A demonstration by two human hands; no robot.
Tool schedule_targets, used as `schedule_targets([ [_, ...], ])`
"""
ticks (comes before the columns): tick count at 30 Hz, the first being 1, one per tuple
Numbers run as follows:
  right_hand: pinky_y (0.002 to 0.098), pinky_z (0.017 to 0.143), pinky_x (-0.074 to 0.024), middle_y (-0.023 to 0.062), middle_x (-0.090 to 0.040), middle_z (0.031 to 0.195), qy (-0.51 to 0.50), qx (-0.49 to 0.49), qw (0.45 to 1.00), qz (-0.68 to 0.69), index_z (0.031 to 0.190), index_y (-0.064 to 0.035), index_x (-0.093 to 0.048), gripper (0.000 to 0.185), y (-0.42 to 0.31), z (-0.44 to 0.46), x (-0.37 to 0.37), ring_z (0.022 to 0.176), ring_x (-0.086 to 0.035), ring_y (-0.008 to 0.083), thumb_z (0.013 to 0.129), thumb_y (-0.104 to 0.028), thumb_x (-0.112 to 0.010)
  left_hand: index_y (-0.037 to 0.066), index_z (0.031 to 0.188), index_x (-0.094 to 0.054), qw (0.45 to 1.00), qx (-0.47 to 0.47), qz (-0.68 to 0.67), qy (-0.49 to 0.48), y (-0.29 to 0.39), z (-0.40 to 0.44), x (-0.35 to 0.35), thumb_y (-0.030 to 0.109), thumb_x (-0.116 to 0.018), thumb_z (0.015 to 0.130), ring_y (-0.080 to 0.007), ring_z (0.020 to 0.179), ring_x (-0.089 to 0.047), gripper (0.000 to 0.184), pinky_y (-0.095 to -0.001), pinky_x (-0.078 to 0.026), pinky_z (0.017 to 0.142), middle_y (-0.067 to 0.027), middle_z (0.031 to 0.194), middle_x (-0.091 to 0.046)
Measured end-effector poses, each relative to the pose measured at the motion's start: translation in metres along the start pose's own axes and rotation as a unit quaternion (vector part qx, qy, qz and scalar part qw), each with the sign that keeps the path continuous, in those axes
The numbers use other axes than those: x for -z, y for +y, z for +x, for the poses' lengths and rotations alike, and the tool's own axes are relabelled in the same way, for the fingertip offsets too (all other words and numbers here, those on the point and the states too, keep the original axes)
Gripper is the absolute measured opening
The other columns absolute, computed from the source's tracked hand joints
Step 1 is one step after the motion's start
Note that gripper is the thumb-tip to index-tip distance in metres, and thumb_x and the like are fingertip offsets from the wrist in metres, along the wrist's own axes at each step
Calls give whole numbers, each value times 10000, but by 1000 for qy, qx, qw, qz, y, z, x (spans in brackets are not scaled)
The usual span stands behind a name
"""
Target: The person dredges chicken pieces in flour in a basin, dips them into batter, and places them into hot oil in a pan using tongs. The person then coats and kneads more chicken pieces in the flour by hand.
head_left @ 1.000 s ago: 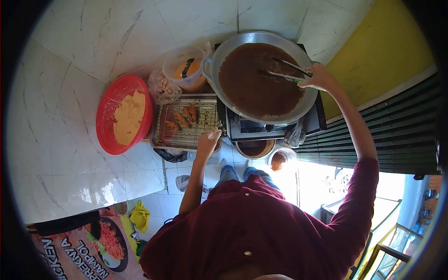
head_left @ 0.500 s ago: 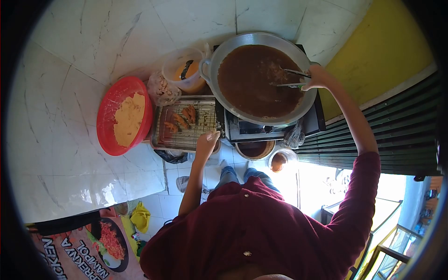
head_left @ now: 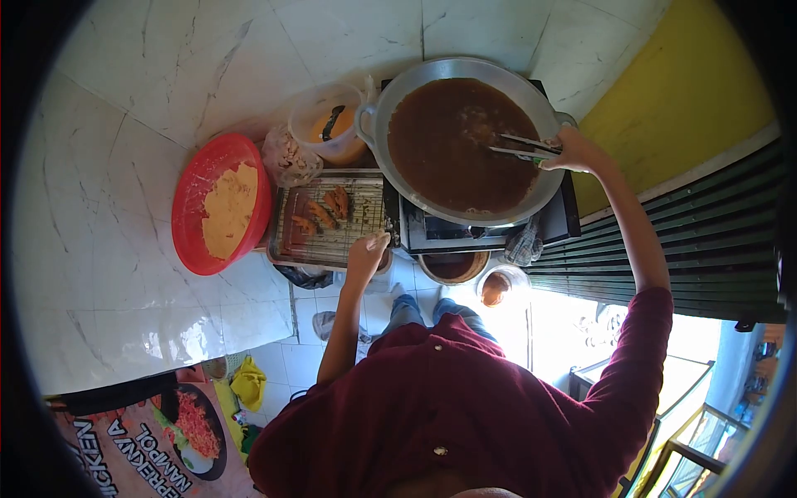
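My right hand grips metal tongs over the right side of a large pan of brown oil. The tongs' tips are in or just above the oil, near a patch of bubbles. Whether they pinch any food I cannot tell. Near the front right corner of a wire-rack tray, my left hand is closed, its fingertips pale. Anything between those fingers is too small to make out. Several fried pieces lie on the rack.
Left of the tray stands a red basin of flour. A plastic bag of pale pieces and a clear tub of orange liquid sit behind it. The pan rests on a stove. Below are buckets and a green shutter.
My right hand has shifted slightly right and outward with the tongs, whose arms are now closer together. My left hand stays nearly where it was by the tray.
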State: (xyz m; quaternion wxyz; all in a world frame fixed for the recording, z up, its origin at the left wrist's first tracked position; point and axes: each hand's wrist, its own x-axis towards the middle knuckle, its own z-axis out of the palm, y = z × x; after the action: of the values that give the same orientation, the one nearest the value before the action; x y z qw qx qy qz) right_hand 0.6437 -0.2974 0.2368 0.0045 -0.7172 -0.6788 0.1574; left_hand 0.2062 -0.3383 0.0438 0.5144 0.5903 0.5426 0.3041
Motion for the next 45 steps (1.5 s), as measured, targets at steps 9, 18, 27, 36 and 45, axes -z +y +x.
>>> schedule_targets([
  [9, 337, 772, -448, 226, -590, 920, -29, -34, 997, 61, 981, 84, -595, 627, 2, -41, 11, 871, -577, 310, 560, -353, -753, -50, 983, -608, 998, -15, 55, -10, -1, 5, 7, 236, -550, 859, -118, 807, -586, 317, -246, -432, 718, -111, 866, -654],
  [18, 340, 775, -451, 212, -605, 910, -31, -53, 996, 58, 984, 76, -604, 628, 3, -69, 16, 845, -587, 305, 570, -370, -757, -64, 1019, -591, 999, -9, 41, -12, -9, 8, 5, 213, -543, 867, -113, 840, -580, 319, -239, -436, 752, -96, 899, -645],
  [27, 335, 758, -464, 237, -611, 952, 13, -45, 996, 76, 981, 82, -603, 633, -17, -74, 20, 848, -602, 318, 551, -356, -757, -67, 1013, -590, 999, -25, 15, -18, -5, 6, 4, 182, -534, 869, -133, 887, -589, 293, -244, -440, 790, -105, 939, -640],
  [36, 327, 607, -465, 191, -626, 719, 49, 15, 998, 44, 789, 92, -643, 517, -7, -31, 11, 653, -600, 266, 574, -370, -731, -40, 991, -607, 999, -47, 24, -7, -5, 6, 3, 255, -555, 845, -199, 858, -625, 333, -270, -459, 743, -156, 902, -650],
  [45, 336, 449, -325, 65, -458, 461, -4, -12, 993, 120, 644, 26, -656, 442, -20, -2, 18, 436, -427, 160, 586, -405, -727, -68, 1055, -565, 998, -10, 47, -29, 7, 1, 2, 215, -539, 859, -190, 949, -597, 345, -258, -437, 819, -168, 1011, -622],
])
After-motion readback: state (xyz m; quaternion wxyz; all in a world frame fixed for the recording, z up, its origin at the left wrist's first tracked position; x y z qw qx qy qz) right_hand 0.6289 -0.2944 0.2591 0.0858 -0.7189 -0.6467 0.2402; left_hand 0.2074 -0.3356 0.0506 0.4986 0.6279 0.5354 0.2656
